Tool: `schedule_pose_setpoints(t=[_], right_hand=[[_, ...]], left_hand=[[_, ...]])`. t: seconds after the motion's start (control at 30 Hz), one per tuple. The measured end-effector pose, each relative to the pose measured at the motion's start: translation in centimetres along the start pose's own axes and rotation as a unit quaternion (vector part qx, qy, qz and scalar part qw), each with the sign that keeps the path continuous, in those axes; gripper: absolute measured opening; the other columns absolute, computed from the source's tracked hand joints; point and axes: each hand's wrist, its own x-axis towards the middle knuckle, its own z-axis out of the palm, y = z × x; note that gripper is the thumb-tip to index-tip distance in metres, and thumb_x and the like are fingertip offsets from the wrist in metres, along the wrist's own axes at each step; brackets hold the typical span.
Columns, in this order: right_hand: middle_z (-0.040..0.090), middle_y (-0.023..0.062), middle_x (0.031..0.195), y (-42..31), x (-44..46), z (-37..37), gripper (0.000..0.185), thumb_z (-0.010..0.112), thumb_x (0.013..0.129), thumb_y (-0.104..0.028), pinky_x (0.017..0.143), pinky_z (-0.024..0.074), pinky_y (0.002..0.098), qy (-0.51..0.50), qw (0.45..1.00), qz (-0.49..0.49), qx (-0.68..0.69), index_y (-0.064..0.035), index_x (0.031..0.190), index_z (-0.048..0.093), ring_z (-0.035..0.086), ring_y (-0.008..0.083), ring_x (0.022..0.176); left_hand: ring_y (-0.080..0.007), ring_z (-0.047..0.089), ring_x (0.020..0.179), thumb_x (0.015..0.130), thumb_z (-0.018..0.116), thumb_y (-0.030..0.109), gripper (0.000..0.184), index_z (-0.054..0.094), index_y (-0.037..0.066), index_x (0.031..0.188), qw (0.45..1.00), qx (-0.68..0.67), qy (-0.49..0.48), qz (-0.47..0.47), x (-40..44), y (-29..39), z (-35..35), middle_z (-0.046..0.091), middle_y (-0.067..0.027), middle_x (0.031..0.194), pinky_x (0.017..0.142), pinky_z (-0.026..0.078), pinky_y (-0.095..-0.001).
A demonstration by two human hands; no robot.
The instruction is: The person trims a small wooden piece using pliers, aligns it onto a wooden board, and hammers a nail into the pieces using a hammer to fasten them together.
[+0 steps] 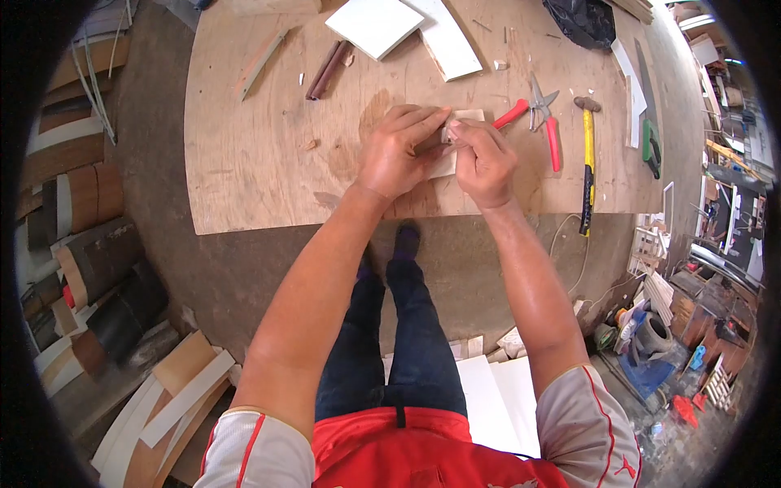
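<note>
My left hand (399, 152) is closed at the near side of the wooden worktable (268, 163), its thumb and fingers reaching in toward my right hand (486, 163). A small pale flat piece (444, 167) lies under and between both hands, and the left fingers are against it. With bent fingertips pressed together, the right hand pinches at something tiny over this piece; the fingers hide what it is. Just right of the hands, red-handled shears (552, 138) lie with their handles spread. Beside them is a hammer (587, 150) with a yellow and black handle.
White boards (376, 24) and brown strips (325, 71) lie toward the far side. A thin wooden strip (262, 65) is at far left, a black plastic bag (582, 23) at far right. A green-handled saw (651, 146) lies near the right edge. Stacked boards (89, 195) fill the floor's left side.
</note>
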Motion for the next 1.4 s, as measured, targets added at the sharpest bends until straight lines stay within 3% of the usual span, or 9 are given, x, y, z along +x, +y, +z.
schedule_pose_setpoints(t=[0.4,0.6,0.8,0.87,0.93,1.0,1.2,1.3,1.4], right_hand=[[0.077,0.0149,0.098,-1.0,-0.2,-0.4,0.018,0.073,0.09,0.011,0.071,0.0616,0.035,0.024,0.998,0.037,0.038,-0.001,0.104,0.076,0.075,0.0259,0.082],[0.074,0.0118,0.101,-0.9,-0.4,-0.7,0.023,0.077,0.086,0.01,0.075,0.0589,0.0362,0.03,0.999,0.026,0.023,-0.0029,0.105,0.078,0.071,0.0264,0.088],[0.074,0.0142,0.105,-1.2,0.1,-4.4,0.034,0.087,0.087,-0.018,0.083,0.0567,0.0436,0.005,0.995,0.023,-0.094,-0.0036,0.116,0.077,0.07,0.0341,0.096],[0.074,0.0183,0.111,2.3,-1.4,-8.4,0.05,0.085,0.09,-0.035,0.09,0.0541,0.0496,0.038,0.97,0.09,-0.223,-0.0034,0.127,0.072,0.069,0.0391,0.104],[0.072,0.0173,0.121,6.1,-3.6,-13.8,0.053,0.075,0.099,-0.041,0.098,0.0524,0.0511,0.032,0.861,0.246,-0.444,-0.0038,0.136,0.067,0.067,0.0417,0.112],[0.069,0.0199,0.127,12.5,-7.8,-18.4,0.054,0.07,0.101,-0.047,0.097,0.051,0.0548,0.023,0.758,0.265,-0.596,-0.0051,0.135,0.066,0.065,0.0438,0.114],[0.071,0.0243,0.112,11.7,-6.8,-19.2,0.043,0.064,0.106,-0.042,0.085,0.0499,0.0602,-0.05,0.749,0.386,-0.536,-0.0009,0.118,0.067,0.066,0.0464,0.101],[0.072,0.0242,0.113,9.9,-5.7,-19.6,0.04,0.061,0.109,-0.035,0.084,0.0526,0.056,-0.051,0.784,0.429,-0.447,0.0011,0.124,0.066,0.07,0.0439,0.102],[0.06,0.0029,0.08,2.1,-5.3,-17.9,0.035,0.061,0.112,-0.025,0.064,0.0498,0.0387,0.016,0.922,0.327,-0.208,-0.001,0.136,0.064,0.063,0.0164,0.072]], left_hand=[[-0.0352,0.07,0.122,0.078,0.087,0.001,0.052,0.077,0.006,0.128,0.998,-0.046,0.026,-0.013,-0.1,0.9,-0.3,0.072,-0.0188,0.134,0.1,0.057,-0.0421],[-0.0349,0.073,0.104,0.076,0.088,0.002,0.031,0.082,0.008,0.106,0.997,-0.028,0.071,0.007,-0.2,1.2,1.0,0.075,-0.0146,0.124,0.087,0.059,-0.0418],[-0.0287,0.074,0.098,0.078,0.089,0.007,0.019,0.083,0.008,0.096,0.994,-0.037,0.099,-0.026,-0.2,0.7,1.9,0.079,-0.0098,0.115,0.084,0.058,-0.0395],[-0.0283,0.074,0.095,0.079,0.089,0.008,0.017,0.083,0.007,0.094,0.994,-0.032,0.1,-0.027,-0.3,0.5,2.0,0.079,-0.0092,0.113,0.083,0.058,-0.0391],[-0.0279,0.074,0.093,0.079,0.089,0.008,0.015,0.082,0.007,0.093,0.994,-0.027,0.102,-0.025,-0.2,0.6,1.8,0.08,-0.0091,0.111,0.081,0.058,-0.0385],[-0.0277,0.074,0.092,0.079,0.089,0.007,0.015,0.082,0.006,0.093,0.994,-0.023,0.106,-0.019,0.0,0.9,1.7,0.08,-0.0093,0.11,0.08,0.058,-0.0376],[-0.028,0.074,0.088,0.078,0.089,0.003,0.017,0.081,0.002,0.093,0.994,-0.029,0.109,-0.008,-0.2,0.9,2.0,0.08,-0.0114,0.111,0.077,0.059,-0.0368],[-0.0285,0.074,0.087,0.078,0.089,0.003,0.017,0.08,0.001,0.093,0.994,-0.033,0.102,-0.01,0.0,1.0,1.7,0.08,-0.0122,0.111,0.077,0.06,-0.0371],[-0.0284,0.074,0.087,0.078,0.088,0.002,0.017,0.08,0.001,0.092,0.994,-0.027,0.109,0.012,0.1,1.0,1.6,0.08,-0.0123,0.111,0.076,0.06,-0.0362]])
